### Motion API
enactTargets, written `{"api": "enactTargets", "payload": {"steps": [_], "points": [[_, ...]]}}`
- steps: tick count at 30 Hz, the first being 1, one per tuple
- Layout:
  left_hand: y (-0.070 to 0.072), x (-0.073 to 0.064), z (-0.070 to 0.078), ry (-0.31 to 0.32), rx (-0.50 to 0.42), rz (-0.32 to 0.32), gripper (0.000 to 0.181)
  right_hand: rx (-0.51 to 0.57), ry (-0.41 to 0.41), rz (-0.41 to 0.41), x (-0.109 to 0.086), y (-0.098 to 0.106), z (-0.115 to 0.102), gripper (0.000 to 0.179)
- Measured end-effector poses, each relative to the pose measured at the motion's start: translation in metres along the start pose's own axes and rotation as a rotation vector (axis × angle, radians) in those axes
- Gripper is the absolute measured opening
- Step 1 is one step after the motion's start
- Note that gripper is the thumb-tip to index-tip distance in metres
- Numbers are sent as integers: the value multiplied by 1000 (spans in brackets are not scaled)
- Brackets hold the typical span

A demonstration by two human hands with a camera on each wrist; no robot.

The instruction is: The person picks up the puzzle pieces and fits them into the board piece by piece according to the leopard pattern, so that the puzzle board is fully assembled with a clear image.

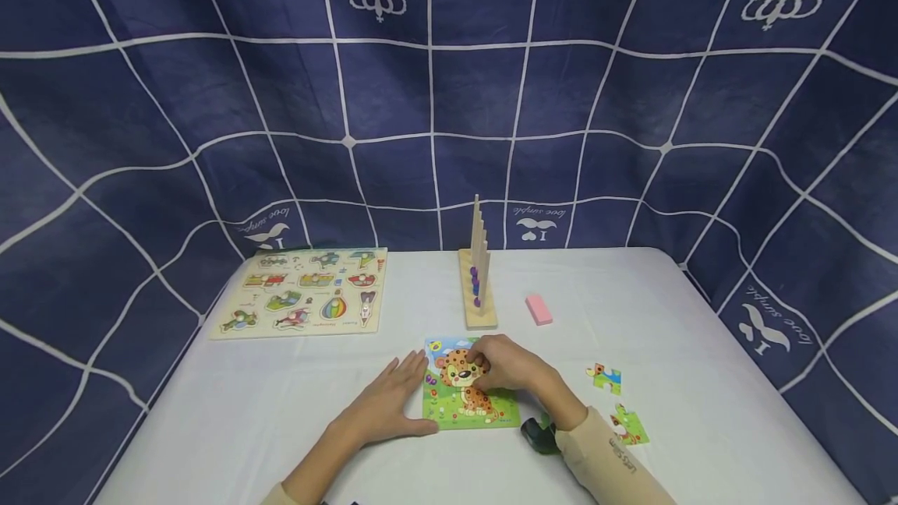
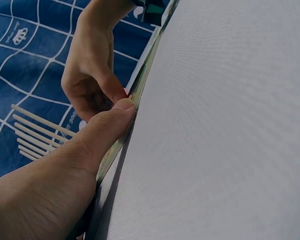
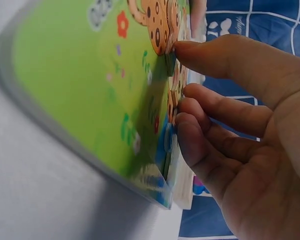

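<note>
Noted on desk (image 1: 281, 396): puzzle (image 1: 464, 405), upper right partly covered by right hand (image 1: 517, 366). Fingers bent, tips against puzzle; impossible to tell whether grasping a piece. Along puzzle's left edge, released, grasping nothing: left hand (image 1: 389, 405). Beside right sleeve (image 1: 606, 454): dark object (image 1: 539, 438), nature unclear. Partly hidden by same sleeve: loose piece (image 1: 634, 424).

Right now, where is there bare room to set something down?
Bare: right of the pink block, beyond the loose pieces; also between the picture board and the left hand. Crowded: at the leopard puzzle, under the right hand.
</note>
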State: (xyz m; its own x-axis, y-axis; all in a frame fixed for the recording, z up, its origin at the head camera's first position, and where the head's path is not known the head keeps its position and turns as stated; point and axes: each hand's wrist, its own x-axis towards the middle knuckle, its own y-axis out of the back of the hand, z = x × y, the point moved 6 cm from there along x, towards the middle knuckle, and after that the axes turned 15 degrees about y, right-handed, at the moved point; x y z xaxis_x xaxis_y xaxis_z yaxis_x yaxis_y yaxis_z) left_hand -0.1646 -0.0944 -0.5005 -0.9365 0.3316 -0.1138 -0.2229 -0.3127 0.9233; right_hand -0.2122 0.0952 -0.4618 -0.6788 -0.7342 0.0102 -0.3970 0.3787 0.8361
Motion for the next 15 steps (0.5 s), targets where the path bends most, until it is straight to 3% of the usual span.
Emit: {"api": "enactTargets", "payload": {"steps": [15], "points": [[-1, 0, -1, 15, -4, -24, 111, 17, 20, 25, 2, -3, 2, 37]]}}
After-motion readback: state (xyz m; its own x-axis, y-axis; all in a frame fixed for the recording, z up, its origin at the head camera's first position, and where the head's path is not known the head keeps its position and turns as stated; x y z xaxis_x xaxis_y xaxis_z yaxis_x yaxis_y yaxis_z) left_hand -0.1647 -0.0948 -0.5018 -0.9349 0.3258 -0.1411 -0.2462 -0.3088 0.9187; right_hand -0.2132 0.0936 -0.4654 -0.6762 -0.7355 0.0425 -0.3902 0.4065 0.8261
